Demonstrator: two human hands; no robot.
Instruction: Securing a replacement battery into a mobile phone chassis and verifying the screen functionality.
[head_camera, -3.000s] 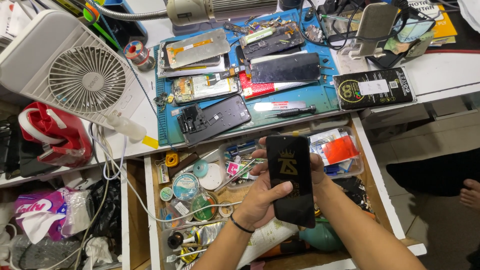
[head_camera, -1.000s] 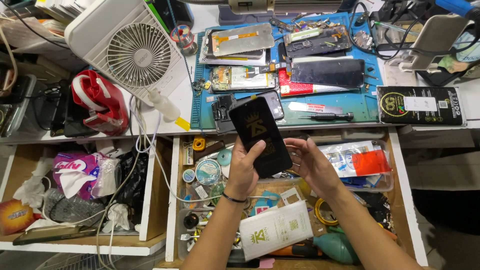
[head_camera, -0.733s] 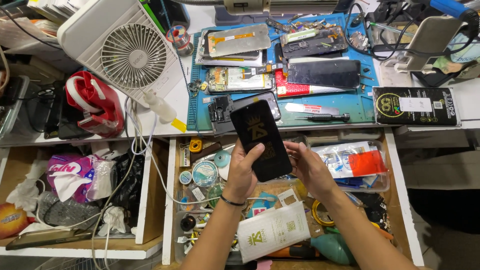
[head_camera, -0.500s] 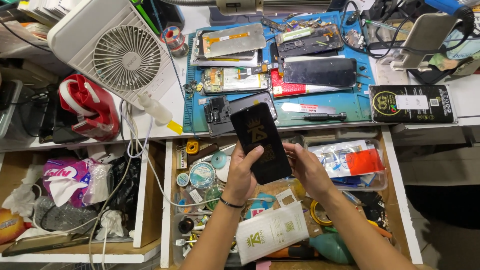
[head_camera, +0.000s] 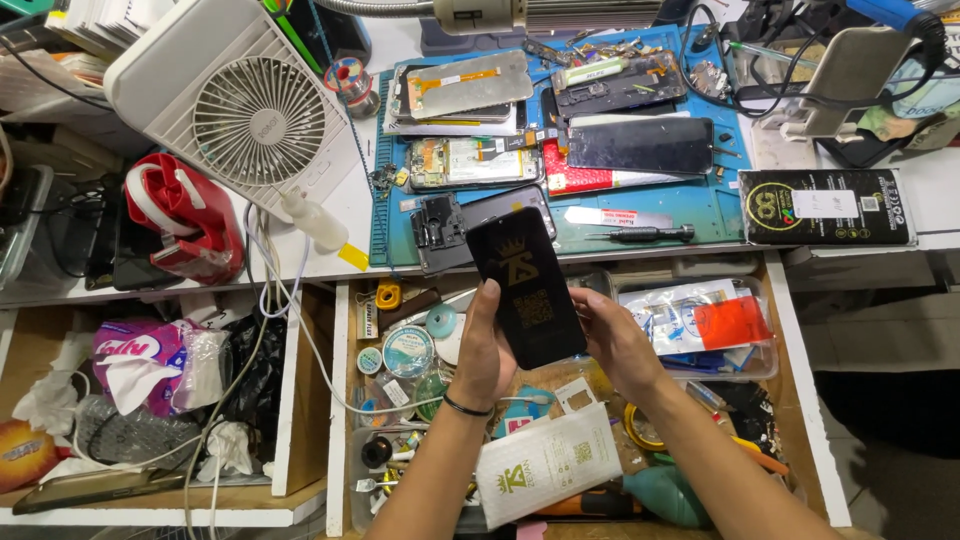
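I hold a black phone screen panel with a gold emblem on it, above an open drawer. My left hand grips its left edge, thumb on the front. My right hand touches its lower right edge with the fingertips. The panel tilts, its top end over the front edge of the blue work mat. A white flat package with a gold emblem lies in the drawer below my wrists.
On the blue mat lie several opened phones, a dark screen and a small screwdriver. A white fan, a red object and a black box sit on the desk. A second drawer holds tissues and cables.
The view has shifted a little; the panel stays in both hands at nearly the same tilt. Three seconds ago it was held more upright and lower over the drawer.
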